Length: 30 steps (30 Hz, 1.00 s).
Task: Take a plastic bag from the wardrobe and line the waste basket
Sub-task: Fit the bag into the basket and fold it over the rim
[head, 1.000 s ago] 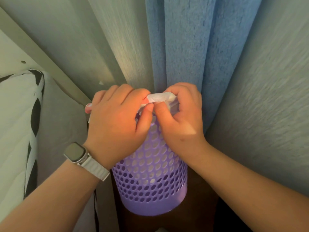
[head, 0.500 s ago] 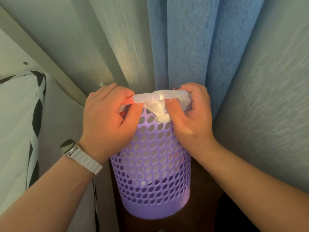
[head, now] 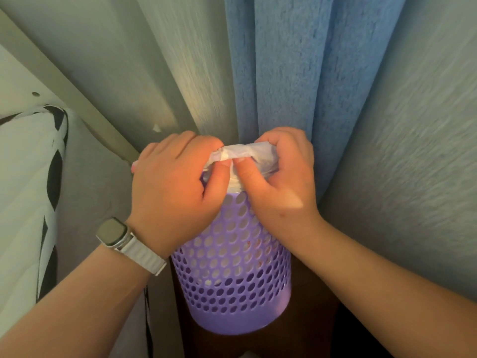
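Blue curtain (head: 284,73) at 12 o'clock; below it, left hand (head: 175,187) and right hand (head: 281,187), fingers closed, pinch white plastic bag (head: 247,153) above purple waste basket (head: 232,280).

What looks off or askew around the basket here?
The white plastic bag is bunched into a tight wad above the purple perforated waste basket, pinched by the left hand and right hand; it is not spread over the rim. Nothing is spilled or damaged.

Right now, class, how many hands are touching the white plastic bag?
2. The left hand pinches the white plastic bag at its left end above the purple basket; the right hand grips its right end. Nothing else touches it in view.
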Motion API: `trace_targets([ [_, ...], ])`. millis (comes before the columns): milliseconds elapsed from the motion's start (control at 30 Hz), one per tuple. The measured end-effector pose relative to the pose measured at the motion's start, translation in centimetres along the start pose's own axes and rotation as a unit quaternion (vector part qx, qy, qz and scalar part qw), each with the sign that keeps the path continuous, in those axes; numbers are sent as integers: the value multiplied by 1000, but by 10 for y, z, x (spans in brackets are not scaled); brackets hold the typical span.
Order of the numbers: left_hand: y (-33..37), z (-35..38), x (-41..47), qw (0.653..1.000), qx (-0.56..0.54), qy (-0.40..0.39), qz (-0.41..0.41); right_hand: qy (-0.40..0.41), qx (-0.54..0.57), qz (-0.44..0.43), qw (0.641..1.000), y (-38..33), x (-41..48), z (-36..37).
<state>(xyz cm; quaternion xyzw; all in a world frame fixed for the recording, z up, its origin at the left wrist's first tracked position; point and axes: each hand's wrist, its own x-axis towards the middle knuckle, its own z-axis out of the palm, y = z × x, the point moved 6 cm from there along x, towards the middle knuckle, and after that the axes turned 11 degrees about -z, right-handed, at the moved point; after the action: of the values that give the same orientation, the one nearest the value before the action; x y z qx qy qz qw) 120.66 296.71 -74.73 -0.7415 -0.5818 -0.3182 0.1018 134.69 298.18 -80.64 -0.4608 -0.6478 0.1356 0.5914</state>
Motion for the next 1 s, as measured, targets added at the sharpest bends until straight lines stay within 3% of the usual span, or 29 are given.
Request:
trace_targets([
  [467, -11, -12, 2, 997, -73, 22, -10, 14, 83, 1, 996, 22, 2, -12],
  [667, -8, -13, 5, 996, -82, -24, -21, 36, 73, 0, 997, 17, 6, -16],
  [800, 3, -18, 9, 998, -6, -62, 24, 35, 45, -3, 998, 13, 8, -16],
  [1000, 20, -9, 2, 999, 17, -44, 16, 8, 20, -1, 1000, -1, 7, -7],
])
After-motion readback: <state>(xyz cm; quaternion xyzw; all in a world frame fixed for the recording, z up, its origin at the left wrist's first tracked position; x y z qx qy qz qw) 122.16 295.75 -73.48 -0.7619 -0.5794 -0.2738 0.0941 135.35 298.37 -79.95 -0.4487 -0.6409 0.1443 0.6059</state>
